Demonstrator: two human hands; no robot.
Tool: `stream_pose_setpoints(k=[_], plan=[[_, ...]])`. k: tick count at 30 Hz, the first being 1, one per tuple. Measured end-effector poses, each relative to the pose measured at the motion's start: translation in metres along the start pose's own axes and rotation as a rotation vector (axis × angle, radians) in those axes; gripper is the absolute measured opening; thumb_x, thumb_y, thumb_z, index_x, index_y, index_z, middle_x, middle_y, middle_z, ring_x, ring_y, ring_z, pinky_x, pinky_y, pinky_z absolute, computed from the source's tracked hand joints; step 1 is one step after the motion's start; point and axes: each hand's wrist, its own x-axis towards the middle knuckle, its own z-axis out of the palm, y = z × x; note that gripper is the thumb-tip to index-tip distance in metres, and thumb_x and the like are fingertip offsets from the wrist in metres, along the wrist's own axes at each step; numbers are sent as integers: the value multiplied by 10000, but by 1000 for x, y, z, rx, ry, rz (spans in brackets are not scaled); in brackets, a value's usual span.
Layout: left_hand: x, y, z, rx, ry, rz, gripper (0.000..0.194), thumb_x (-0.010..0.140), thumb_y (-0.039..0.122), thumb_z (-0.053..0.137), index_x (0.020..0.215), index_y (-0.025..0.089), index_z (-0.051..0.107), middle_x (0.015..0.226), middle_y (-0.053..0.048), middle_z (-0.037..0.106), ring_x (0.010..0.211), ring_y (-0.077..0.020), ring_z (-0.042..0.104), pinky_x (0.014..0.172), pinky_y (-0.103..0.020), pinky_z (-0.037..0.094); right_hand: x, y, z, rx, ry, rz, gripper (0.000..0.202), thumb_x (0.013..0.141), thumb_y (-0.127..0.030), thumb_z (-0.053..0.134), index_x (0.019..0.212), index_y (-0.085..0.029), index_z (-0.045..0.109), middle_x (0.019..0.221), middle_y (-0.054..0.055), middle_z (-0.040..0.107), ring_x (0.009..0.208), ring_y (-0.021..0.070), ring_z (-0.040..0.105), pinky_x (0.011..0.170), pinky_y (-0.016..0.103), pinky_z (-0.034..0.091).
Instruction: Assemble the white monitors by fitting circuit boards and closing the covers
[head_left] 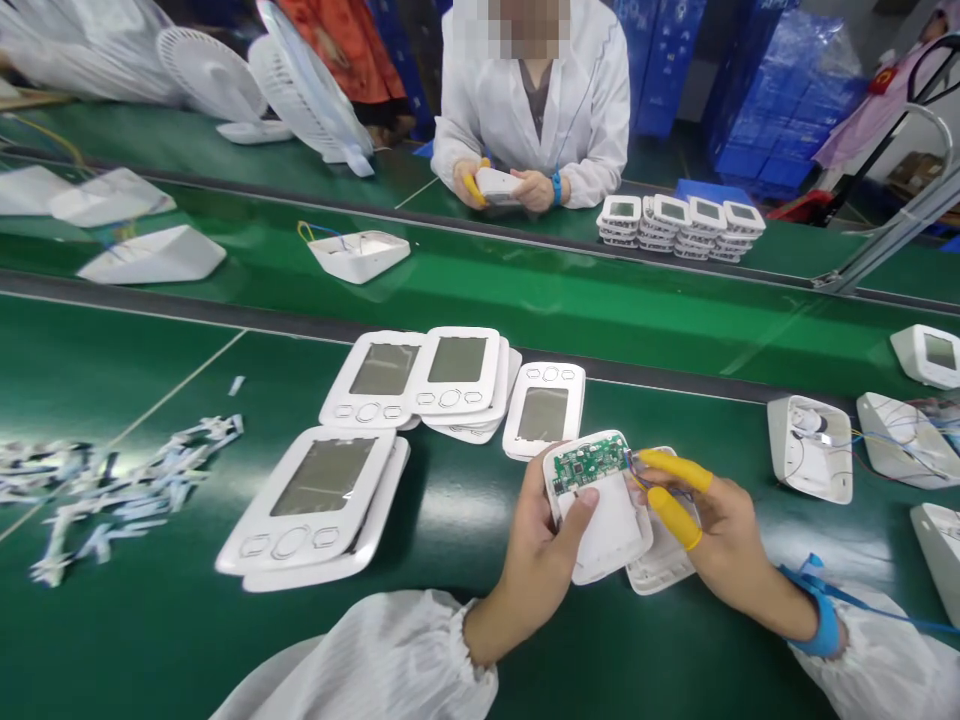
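My left hand (551, 550) grips a white panel (611, 535) with a green circuit board (589, 463) along its top, thumb on its face. My right hand (720, 520), with yellow covers on two fingertips, pinches thin wires (639, 470) at the board's right corner. Behind the panel, partly hidden, lies another white shell (664, 565) below my right fingers. A white display panel (545, 412) rests just beyond my left hand. More display panels (322, 490) are stacked to the left on the green table.
White strips (135, 490) are scattered at the left. A green conveyor (487, 300) runs across, carrying a wired housing (360, 255). Open housings (810, 450) stand at the right. Across the line a person (532, 100) holds a white unit near stacked panels (681, 225).
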Motion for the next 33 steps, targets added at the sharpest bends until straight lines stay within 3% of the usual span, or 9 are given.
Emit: stream_pose_setpoints(k=[4, 8, 10, 13, 15, 19, 23, 29, 33], plan=[[-3, 0, 3, -43, -21, -17, 539, 917, 395, 775, 1334, 273, 456, 1223, -89, 712, 979, -239, 751, 742, -288, 631, 2, -10, 3, -62, -53, 2, 155, 946, -247, 721, 1076, -270, 803, 971, 31, 814, 834, 186, 780, 704, 269, 653], [-5, -1, 2, -35, -14, -4, 585, 885, 345, 809, 1308, 316, 406, 1036, -31, 744, 728, -185, 727, 602, -256, 600, 1, -9, 5, -178, -44, -151, 195, 963, -199, 683, 1116, -272, 779, 893, 18, 777, 746, 162, 708, 657, 274, 598], [-5, 0, 1, 51, -10, 47, 454, 894, 330, 794, 1253, 297, 519, 983, -25, 745, 709, -180, 707, 581, -242, 573, 0, -7, 5, -237, -35, -247, 222, 982, -170, 655, 1160, -267, 746, 932, 26, 776, 787, 170, 705, 700, 303, 589], [-4, 4, 1, 234, -30, 112, 124, 921, 329, 747, 972, 215, 746, 822, -33, 727, 659, -162, 652, 548, -220, 504, -2, -5, 6, -310, -48, -361, 287, 987, -114, 629, 1226, -260, 691, 978, 40, 774, 826, 181, 694, 757, 343, 580], [-4, 6, 1, 271, -39, 108, 157, 922, 340, 737, 885, 198, 793, 714, -25, 704, 558, -136, 579, 495, -217, 444, -3, -5, 7, -341, -57, -411, 333, 985, -87, 611, 1262, -264, 663, 980, 45, 769, 826, 186, 683, 766, 360, 578], [-4, 8, 3, 242, -19, 110, 200, 908, 381, 752, 905, 190, 810, 620, -6, 669, 500, -127, 544, 468, -216, 419, -4, -8, 7, -374, -77, -480, 384, 972, -59, 604, 1307, -248, 620, 1013, 65, 762, 854, 197, 675, 755, 370, 570], [-5, 9, 3, 258, -22, 136, 226, 920, 394, 739, 895, 180, 808, 622, -11, 674, 517, -133, 554, 485, -222, 436, -5, -11, 9, -388, -95, -499, 325, 959, -40, 613, 1239, -205, 623, 995, 83, 747, 850, 191, 642, 757, 368, 556], [-6, 7, 1, 309, -55, 234, 170, 942, 317, 714, 937, 180, 814, 768, -42, 752, 662, -161, 654, 576, -227, 511, -5, -10, 16, -377, -77, -380, 194, 972, -92, 642, 1124, -213, 641, 909, 39, 715, 807, 169, 615, 720, 316, 533], [-5, 7, 2, 299, -57, 255, 133, 941, 277, 717, 925, 192, 818, 750, -26, 748, 655, -142, 650, 584, -206, 518, -5, -7, 20, -461, -59, -390, 154, 983, -108, 640, 1107, -196, 622, 908, 34, 715, 804, 177, 608, 744, 327, 516]])
